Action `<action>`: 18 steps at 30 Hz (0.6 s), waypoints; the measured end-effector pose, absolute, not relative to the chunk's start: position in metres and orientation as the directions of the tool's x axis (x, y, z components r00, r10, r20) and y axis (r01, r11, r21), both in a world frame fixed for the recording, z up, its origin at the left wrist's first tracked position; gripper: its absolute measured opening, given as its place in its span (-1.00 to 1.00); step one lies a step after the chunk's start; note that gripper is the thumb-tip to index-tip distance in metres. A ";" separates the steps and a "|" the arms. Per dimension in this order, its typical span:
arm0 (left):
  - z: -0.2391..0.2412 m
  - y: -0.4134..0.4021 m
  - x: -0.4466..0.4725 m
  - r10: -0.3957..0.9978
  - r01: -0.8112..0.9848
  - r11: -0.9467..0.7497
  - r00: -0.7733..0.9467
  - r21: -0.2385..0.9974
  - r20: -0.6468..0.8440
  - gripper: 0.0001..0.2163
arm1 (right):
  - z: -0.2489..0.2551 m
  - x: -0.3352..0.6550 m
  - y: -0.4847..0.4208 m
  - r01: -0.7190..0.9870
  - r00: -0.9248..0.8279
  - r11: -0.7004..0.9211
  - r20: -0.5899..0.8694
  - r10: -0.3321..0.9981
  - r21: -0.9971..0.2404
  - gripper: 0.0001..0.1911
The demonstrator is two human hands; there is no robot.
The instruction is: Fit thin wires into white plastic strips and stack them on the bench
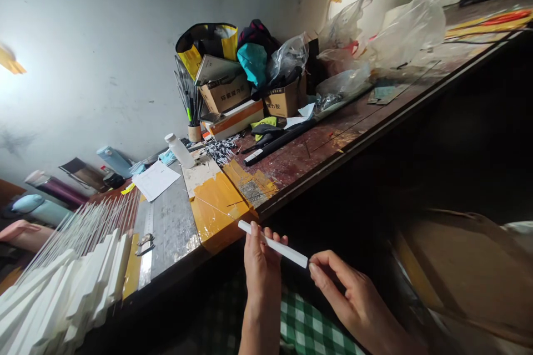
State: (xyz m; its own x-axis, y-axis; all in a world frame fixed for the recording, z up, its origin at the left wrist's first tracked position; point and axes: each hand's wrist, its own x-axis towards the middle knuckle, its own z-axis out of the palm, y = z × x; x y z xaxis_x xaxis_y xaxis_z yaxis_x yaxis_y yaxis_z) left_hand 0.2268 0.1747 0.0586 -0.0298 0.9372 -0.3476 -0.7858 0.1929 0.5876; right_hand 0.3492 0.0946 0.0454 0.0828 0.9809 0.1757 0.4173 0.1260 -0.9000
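My left hand [264,258] is closed around a white square-edged handle [287,251], thumb on top, in front of the table edge. From its upper left end a thin rod [214,205] runs out over the tape-covered part of the table. At the handle's lower right end, my right hand [347,288] pinches with thumb and forefinger. A small dark spot shows between those fingertips and the handle; I cannot make out what it is. Several similar white handles [89,283] with thin rods [94,222] lie in a stack at the left.
Yellow tape [219,208] covers the table corner. A white bottle [180,151], a paper sheet [156,180] and a pile of small black-and-white pieces [222,150] lie beyond. Cardboard boxes [227,93] and plastic bags [408,33] stand along the wall. A brown carton [470,272] is at right.
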 end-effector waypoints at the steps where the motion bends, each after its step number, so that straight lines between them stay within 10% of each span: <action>1: 0.059 0.173 0.228 0.939 -0.789 0.192 -0.024 0.584 -0.342 -0.85 | 0.047 0.349 0.093 0.415 0.090 0.121 0.173 0.981 -0.902 -0.75; 18: 0.064 0.170 0.223 0.944 -0.812 0.190 -0.005 0.552 -0.331 -0.87 | 0.048 0.348 0.093 0.429 0.050 0.163 0.204 0.978 -0.889 -0.78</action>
State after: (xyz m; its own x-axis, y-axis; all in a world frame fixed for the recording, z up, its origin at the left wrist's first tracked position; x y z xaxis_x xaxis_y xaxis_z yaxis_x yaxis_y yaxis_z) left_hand 0.2233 0.1703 0.0641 -0.0047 0.9435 -0.3313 -0.8118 0.1899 0.5522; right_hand 0.3475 0.0933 0.0477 0.0502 0.9777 0.2040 0.4286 0.1634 -0.8886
